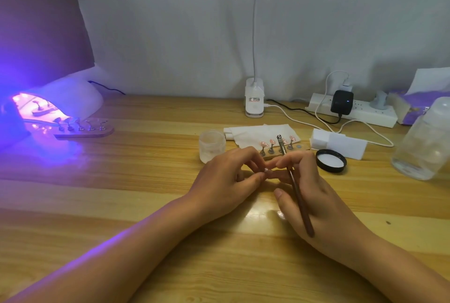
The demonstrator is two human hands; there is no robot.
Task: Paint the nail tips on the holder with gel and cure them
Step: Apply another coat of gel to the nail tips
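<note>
My left hand (226,176) pinches a small nail tip on its stand (267,171) between thumb and fingers, just above the table. My right hand (314,190) grips a brown brush (300,201), whose metal end points up toward the wooden holder (274,156); its fingertips also touch the small stand. The holder carries several pink nail tips (272,142) on metal stands. An open frosted gel jar (211,145) stands left of the holder, its black lid (331,160) lying to the right. At far left a lit curing lamp (60,103) glows purple over a second wooden holder (84,131).
A folded tissue (258,133) lies behind the holder. A white foam block (338,143), a clear bottle (423,142), a power strip (353,109) with cables, a clip lamp base (254,99) and a purple tissue box (414,105) line the back and right.
</note>
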